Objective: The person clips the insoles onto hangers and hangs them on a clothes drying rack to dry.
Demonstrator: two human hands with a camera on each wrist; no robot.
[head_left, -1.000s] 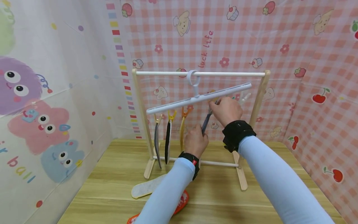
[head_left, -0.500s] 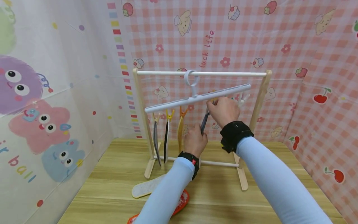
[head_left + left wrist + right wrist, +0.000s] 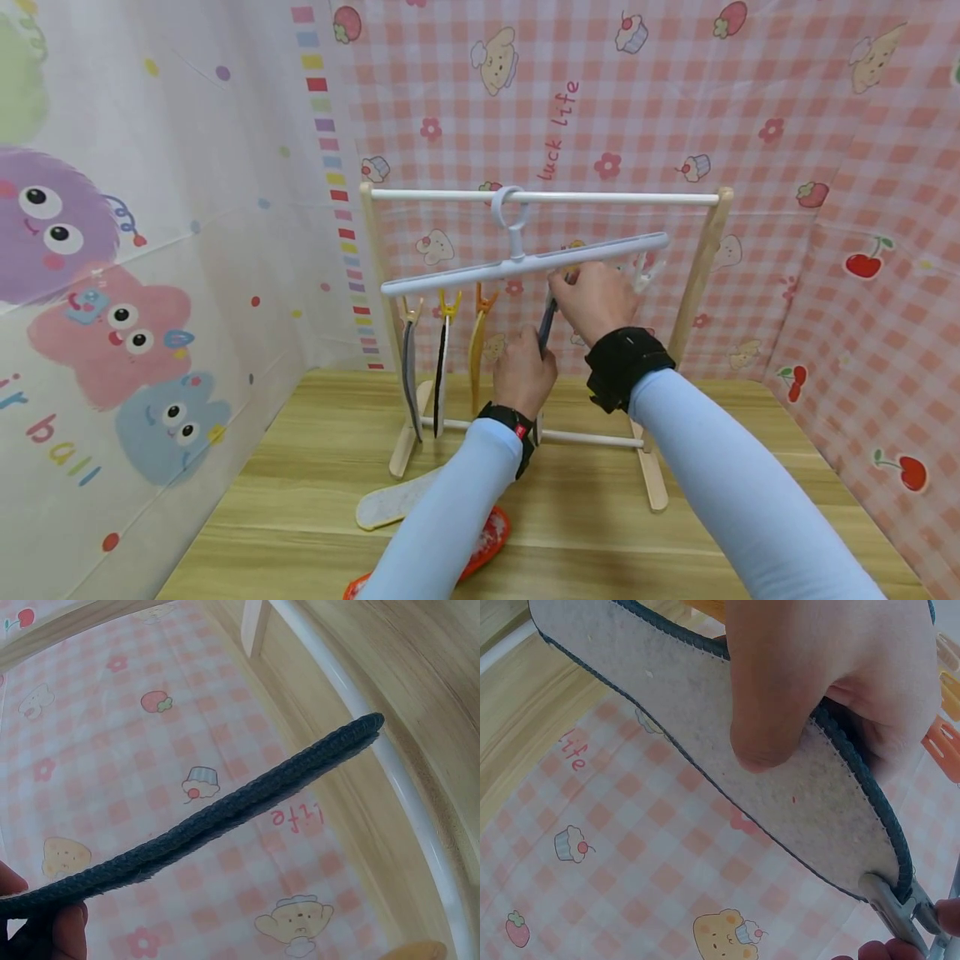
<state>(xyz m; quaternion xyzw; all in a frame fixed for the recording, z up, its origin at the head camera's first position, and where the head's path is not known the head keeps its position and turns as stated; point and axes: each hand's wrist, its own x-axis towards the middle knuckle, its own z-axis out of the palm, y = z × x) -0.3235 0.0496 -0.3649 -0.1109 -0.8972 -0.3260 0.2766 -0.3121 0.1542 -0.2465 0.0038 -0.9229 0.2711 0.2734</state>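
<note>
My left hand (image 3: 523, 375) grips a dark-edged insole (image 3: 667, 712) by its side, thumb on the pale face. At its upper end, my right hand (image 3: 597, 302) pinches a grey clip (image 3: 900, 911), whose jaws sit around the insole's tip. Above both hands a pale lavender hanger (image 3: 465, 275) hangs by its ring from the white rail, tilted with its left end lower. On its left half hang a grey insole (image 3: 409, 379), a black-and-white insole (image 3: 440, 375) and a yellow insole (image 3: 476, 358), each in its own clip. The left wrist view shows the held insole edge-on.
A wooden rack (image 3: 701, 267) with a white top rail (image 3: 622, 198) stands on the wooden table (image 3: 600, 542). A pale insole (image 3: 393, 504) and a red-edged insole (image 3: 491, 537) lie in front, partly behind my left forearm. White clips (image 3: 647, 275) hang at the hanger's right.
The hanger's right end has dropped slightly and its left end has risen, so it tilts less. The hanging insoles have shifted left. Both hands keep their hold.
</note>
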